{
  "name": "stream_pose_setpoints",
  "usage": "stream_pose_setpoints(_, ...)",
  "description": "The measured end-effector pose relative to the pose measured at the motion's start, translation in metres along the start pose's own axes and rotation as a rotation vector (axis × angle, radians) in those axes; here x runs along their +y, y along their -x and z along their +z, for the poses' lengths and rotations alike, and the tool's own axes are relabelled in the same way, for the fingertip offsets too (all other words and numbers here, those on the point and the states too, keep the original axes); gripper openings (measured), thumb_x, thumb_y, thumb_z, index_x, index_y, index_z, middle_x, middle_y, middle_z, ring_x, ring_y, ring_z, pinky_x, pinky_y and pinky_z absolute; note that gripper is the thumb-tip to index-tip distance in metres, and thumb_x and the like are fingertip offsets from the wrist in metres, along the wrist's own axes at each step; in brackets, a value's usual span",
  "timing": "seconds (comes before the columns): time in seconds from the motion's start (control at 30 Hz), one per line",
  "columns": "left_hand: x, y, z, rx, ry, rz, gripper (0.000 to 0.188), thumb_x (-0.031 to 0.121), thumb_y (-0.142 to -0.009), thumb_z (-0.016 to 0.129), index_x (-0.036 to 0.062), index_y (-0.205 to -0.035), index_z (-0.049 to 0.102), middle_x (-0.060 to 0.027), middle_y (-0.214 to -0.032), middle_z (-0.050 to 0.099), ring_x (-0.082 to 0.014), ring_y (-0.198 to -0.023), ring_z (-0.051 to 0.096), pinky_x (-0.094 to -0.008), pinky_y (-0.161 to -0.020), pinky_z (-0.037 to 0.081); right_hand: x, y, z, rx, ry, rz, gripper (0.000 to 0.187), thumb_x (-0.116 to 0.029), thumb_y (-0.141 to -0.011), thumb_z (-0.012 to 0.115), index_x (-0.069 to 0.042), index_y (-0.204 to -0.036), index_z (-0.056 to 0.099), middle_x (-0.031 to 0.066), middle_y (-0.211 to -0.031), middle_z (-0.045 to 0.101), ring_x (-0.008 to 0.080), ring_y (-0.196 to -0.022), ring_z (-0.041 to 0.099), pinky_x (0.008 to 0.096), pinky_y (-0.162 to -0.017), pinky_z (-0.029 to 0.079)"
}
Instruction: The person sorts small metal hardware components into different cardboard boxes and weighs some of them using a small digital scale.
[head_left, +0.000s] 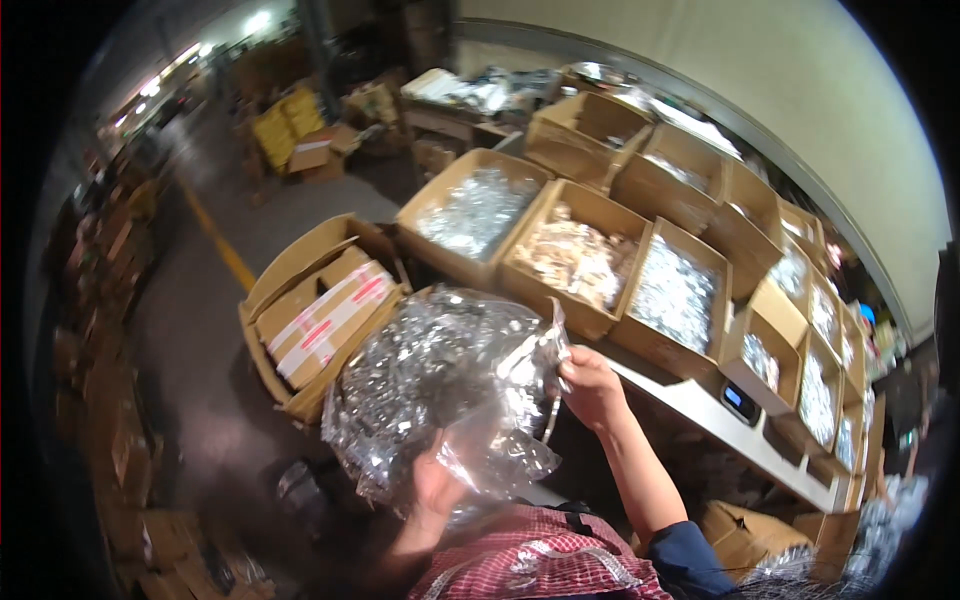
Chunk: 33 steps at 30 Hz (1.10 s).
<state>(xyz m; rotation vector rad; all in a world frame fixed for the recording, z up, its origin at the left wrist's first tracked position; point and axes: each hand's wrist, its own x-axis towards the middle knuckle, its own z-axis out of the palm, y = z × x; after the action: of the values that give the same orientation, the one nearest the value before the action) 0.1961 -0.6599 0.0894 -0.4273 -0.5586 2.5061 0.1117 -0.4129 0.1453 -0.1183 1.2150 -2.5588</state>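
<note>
A large clear plastic bag (400,370), full of small shiny silvery pieces, bulges in front of my body. My right hand (597,388) is closed on the upper right edge of this bag, thumb and fingers pinching the film. Loose, crinkled film spreads between my two hands. Against the near side of the bag is my left hand (440,485), blurred and partly covered by film, so its fingers are hidden. Just left of the bag stands an open carton (262,350) with a taped cardboard box (335,318) inside.
Open boxes line the bench (690,405) on the right; one carton (470,212) holds clear packets, another box (578,255) copper-coloured pieces, a third box (675,290) silvery ones. A small device (738,402) with a lit screen sits at the bench edge. Cartons (125,400) are piled far left.
</note>
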Motion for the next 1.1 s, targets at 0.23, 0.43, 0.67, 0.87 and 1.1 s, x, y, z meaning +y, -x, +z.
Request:
stream_pose_setpoints(0.23, -0.077, -0.051, -0.057, 0.237, -0.422, -0.245, 0.043, 0.029, -0.101, 0.035, 0.0013, -0.132, 0.046, -0.0223, -0.14, 0.041, -0.0435, -0.128, 0.038, -0.0642, -0.099, 0.037, -0.03, 0.162, -0.074, 0.026, 0.059, -0.098, 0.023, -0.014, -0.073, 0.071, 0.004, -0.086, 0.072, 0.0213, -0.127, 0.054, 0.0311, -0.119, 0.049, 0.0414, -0.101, 0.036)
stream_pose_setpoints(0.43, -0.209, -0.091, -0.079, 0.248, -0.68, -0.474, 0.046, 0.029, -0.101, 0.036, 0.0014, -0.136, 0.042, -0.019, -0.132, 0.05, -0.0359, -0.122, 0.048, -0.0559, -0.1, 0.04, 0.003, 0.322, -0.165, 0.298, -0.307, 0.054, 0.035, -0.017, -0.081, 0.069, -0.001, -0.111, 0.064, 0.0162, -0.137, 0.048, 0.0292, -0.119, 0.052, 0.0435, -0.104, 0.039)
stream_pose_setpoints(0.67, -0.293, -0.18, -0.158, 0.404, -0.899, -0.468, 0.035, 0.027, -0.098, 0.045, -0.0028, -0.113, 0.057, -0.019, -0.113, 0.062, -0.0329, -0.105, 0.059, -0.05, -0.094, 0.045, -0.056, 0.388, -0.216, 0.759, -0.187, -0.019, 0.027, -0.016, -0.09, 0.061, 0.0, -0.111, 0.06, 0.0097, -0.103, 0.064, 0.0222, -0.093, 0.063, 0.0389, -0.081, 0.054)
stream_pose_setpoints(0.87, -0.387, -0.288, -0.123, 0.057, -0.86, -0.48, 0.042, 0.024, -0.099, 0.038, -0.003, -0.13, 0.044, -0.0194, -0.13, 0.052, -0.0343, -0.122, 0.047, -0.0542, -0.105, 0.035, -0.201, 0.361, -0.282, 0.721, 0.169, -0.315, 0.03, -0.023, -0.092, 0.056, -0.002, -0.113, 0.057, 0.0071, -0.101, 0.059, 0.018, -0.085, 0.06, 0.0354, -0.069, 0.057)
stream_pose_setpoints(1.1, -0.393, -0.324, -0.108, 0.013, -1.246, -0.182, 0.016, 0.012, -0.093, 0.051, 0.001, -0.105, 0.053, -0.0169, -0.114, 0.054, -0.0336, -0.124, 0.046, -0.0585, -0.103, 0.04, -0.25, 0.351, -0.373, 1.063, 0.344, -0.668, 0.025, -0.017, -0.092, 0.059, -0.001, -0.11, 0.053, 0.007, -0.092, 0.058, 0.0142, -0.075, 0.06, 0.0242, -0.063, 0.048)
